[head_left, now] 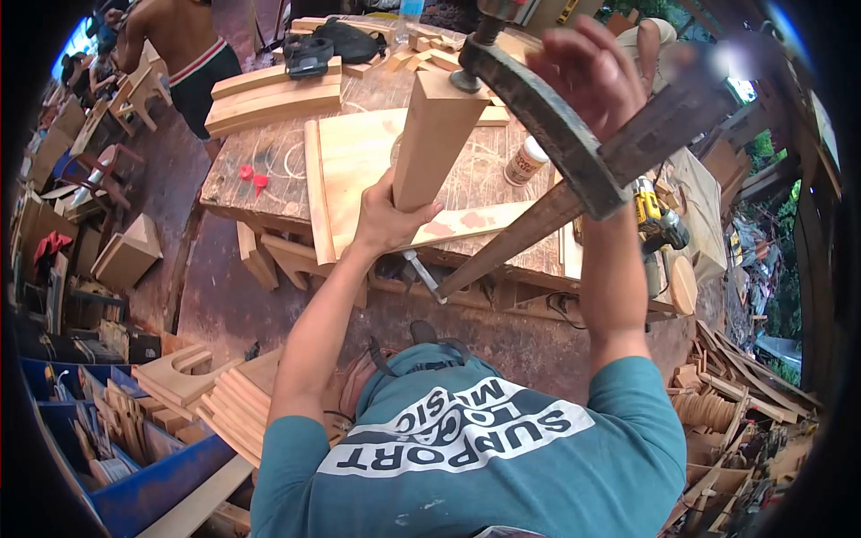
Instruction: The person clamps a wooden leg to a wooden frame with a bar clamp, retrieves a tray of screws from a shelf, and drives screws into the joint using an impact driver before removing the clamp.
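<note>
My left hand (387,218) is wrapped round the lower part of a thick wooden block (439,134), which stands tilted over the bench. A bar clamp (547,112) presses its round screw pad on the block's upper end. Its long rusty bar slants from upper right down to a jaw below the panel's near edge. Raised beside the clamp's screw is my right hand (596,76), blurred by motion, its fingers loosely apart with nothing visible in them. Under the block lies a pale wooden panel (354,166) with edge strips. A wood glue bottle (526,161) stands right of the block.
Curved wooden pieces (273,97) and a black pouch (345,40) lie on the workbench (260,184). Red caps (260,182) sit at left. A yellow drill (655,215) is at the right edge. Another person (179,54) stands far left. Blue bins (161,489) hold wood offcuts.
</note>
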A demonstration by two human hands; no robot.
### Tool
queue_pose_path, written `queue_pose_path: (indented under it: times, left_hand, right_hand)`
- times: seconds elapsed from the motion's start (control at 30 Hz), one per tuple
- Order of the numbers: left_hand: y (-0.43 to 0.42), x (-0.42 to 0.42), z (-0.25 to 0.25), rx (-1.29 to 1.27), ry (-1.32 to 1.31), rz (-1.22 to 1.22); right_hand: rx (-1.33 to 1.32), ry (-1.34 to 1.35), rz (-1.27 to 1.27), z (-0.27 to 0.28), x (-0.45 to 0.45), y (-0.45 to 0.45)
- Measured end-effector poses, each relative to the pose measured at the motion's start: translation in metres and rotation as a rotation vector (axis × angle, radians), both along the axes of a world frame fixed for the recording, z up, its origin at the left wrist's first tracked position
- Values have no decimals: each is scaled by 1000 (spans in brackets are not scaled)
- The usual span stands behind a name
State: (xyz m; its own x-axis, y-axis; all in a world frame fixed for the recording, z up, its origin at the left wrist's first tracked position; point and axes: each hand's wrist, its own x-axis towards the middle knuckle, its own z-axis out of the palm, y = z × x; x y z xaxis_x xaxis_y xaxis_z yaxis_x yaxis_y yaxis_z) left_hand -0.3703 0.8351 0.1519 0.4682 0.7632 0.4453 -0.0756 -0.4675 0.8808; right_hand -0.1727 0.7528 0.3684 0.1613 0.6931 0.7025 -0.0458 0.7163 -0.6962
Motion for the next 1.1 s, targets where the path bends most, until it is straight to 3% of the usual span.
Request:
queue_pose_path:
  times: [0.03,0.13,0.23,0.27,0.3,0.33,0.4,0.5,0.8,1.0,1.1]
  left_hand:
    - [-2,2,10,51,-36,40]
    - [-10,10,55,147,-115,143]
    - [-7,20,115,139,-340,55]
    - [-1,20,129,218,-332,77]
    - [5,20,145,639,-293,326]
    - [7,16,152,421,-141,234]
    - [17,25,147,100,-440,-247]
    - [22,30,140,95,-541,-286]
    - [20,35,139,166,-574,-190]
    - [26,25,144,510,-408,38]
    - [23,25,146,372,-417,-17]
  right_hand:
    - [126,-75,21,20,-6,15]
    - [-26,-60,184,55,-37,28]
    - [-70,-52,94,83,-61,36]
    - [-92,-39,46,91,-68,35]
    - [-92,4,157,95,-77,29]
    - [-100,-17,193,94,-69,47]
    - [-60,-67,234,91,-73,36]
    - [-75,-48,242,81,-69,42]
    - [-104,-2,231,56,-29,67]
    - [-97,9,212,56,11,93]
    - [-96,0,213,54,16,81]
